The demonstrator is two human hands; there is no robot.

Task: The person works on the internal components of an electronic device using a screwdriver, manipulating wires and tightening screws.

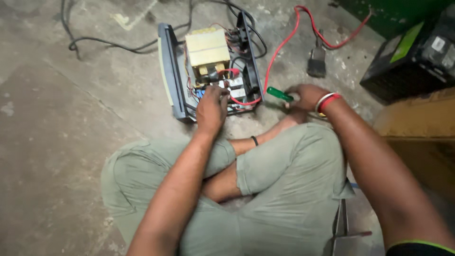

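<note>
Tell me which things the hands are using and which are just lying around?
In use:
left hand inside the opened power unit
right hand holding the green-handled screwdriver

Lying about:
black battery
clamp on the red cable
black cords

Grey-green trousers (284,189), red and white bangles (326,102), bare arms.

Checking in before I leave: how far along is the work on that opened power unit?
The power unit already lies open, transformer and wiring exposed. The left hand works among its wires; the right hand holds a green screwdriver. No cover is back on, so closing up remains.
</note>
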